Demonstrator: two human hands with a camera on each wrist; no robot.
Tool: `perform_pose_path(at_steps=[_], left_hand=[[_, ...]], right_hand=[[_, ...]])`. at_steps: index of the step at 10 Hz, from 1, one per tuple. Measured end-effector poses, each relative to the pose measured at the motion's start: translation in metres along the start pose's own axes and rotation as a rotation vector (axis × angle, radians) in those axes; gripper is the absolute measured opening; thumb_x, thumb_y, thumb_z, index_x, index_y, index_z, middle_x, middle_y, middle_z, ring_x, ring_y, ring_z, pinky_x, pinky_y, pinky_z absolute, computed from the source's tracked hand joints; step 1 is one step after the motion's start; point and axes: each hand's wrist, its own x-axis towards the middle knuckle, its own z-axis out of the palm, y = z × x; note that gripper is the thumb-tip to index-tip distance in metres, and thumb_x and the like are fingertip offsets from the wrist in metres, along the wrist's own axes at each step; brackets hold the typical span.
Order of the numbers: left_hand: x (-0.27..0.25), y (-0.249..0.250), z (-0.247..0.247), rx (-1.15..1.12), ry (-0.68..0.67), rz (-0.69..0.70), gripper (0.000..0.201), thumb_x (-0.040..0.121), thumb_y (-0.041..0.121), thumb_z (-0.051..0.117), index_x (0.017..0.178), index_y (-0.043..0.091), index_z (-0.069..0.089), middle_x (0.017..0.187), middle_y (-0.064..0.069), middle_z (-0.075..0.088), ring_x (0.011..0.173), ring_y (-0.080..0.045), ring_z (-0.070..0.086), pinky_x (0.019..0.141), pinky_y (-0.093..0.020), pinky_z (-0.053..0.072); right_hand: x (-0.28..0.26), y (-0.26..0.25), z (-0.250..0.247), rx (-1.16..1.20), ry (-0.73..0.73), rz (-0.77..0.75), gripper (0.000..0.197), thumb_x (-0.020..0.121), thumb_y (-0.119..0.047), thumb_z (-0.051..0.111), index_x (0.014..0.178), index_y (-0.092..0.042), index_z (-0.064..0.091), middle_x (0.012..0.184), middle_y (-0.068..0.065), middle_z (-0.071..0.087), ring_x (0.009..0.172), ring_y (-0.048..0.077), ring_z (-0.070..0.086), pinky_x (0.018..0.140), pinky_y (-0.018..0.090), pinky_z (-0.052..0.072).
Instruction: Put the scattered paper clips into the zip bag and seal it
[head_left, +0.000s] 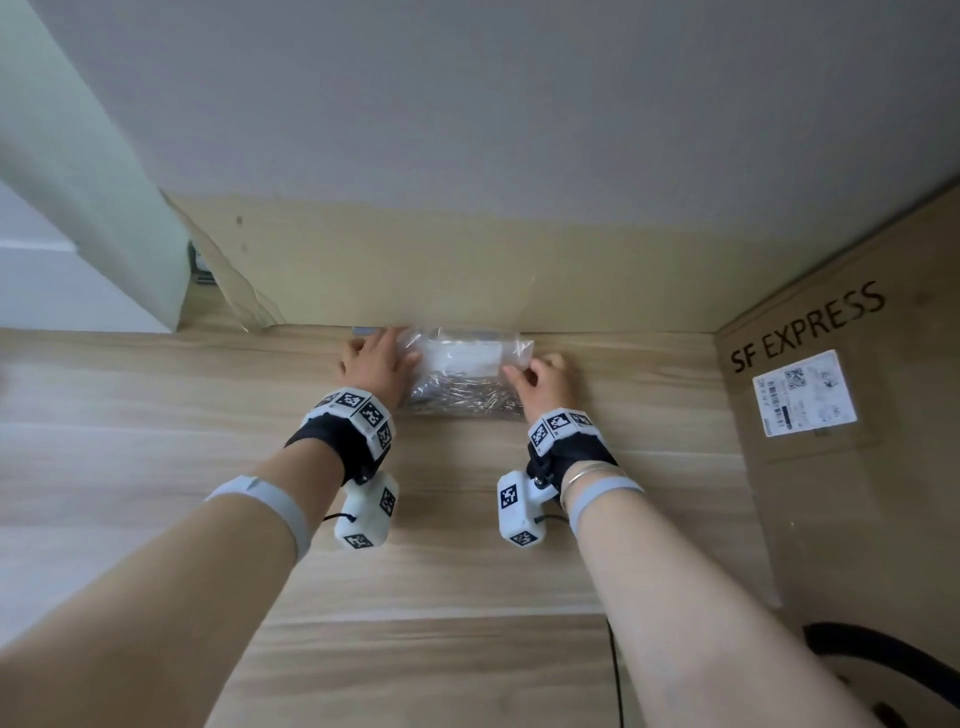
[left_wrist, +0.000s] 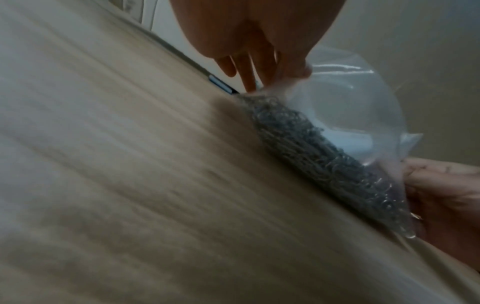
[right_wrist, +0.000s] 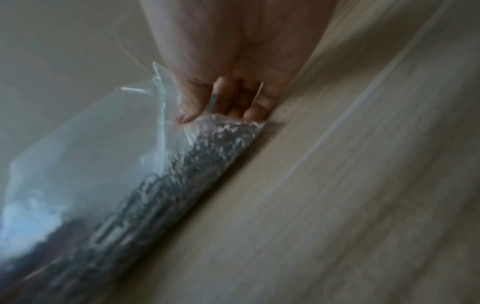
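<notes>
Both forearms reach forward, roughly parallel, bare to the wrist; each carries a grey band on the forearm, a black wrist strap with white marker blocks, and a white camera housing slung beneath; a thin bracelet sits on the right wrist. Left hand (head_left: 375, 365): palm down, fingers (left_wrist: 249, 72) extended and close together, tips angled downward, thumb side gripping clear film. Right hand (head_left: 540, 382): fingers curled inward, thumb (right_wrist: 191, 102) pressed toward the curled fingers in a pinch, knuckles upward; detail in both wrist views blurred.
</notes>
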Motion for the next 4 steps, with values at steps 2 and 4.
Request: perform_pose_path(at_steps=[2,4], left_hand=[[0.0,0.001,-0.009,0.042,-0.044,-0.044,0.041,0.09,0.034,0.045,0.128,0.021,0.042,0.14,-0.006,0.036,0.128,-0.033,0.025,0.105,-0.047,0.026],[-0.025,0.011,-0.024,-0.113,0.083,-0.011,0.059,0.08,0.026,0.062,0.133,0.028,0.034,0.142,-0.009,0.033,0.126,-0.035,0.031,0.106,-0.051,0.029]], right_hand=[[-0.005,-0.009,-0.004,-0.052,-0.009,0.04,0.038,0.084,-0.039,0.059,0.101,-0.005,0.057,0.117,0.015,0.045,0.106,0.03,0.049,0.093,0.034,0.039],[-0.033,-0.018,-0.018,0.1,0.089,0.067,0.044,0.08,-0.03,0.066,0.119,-0.016,0.051,0.129,0.01,0.043,0.115,0.026,0.048,0.101,0.039,0.041]])
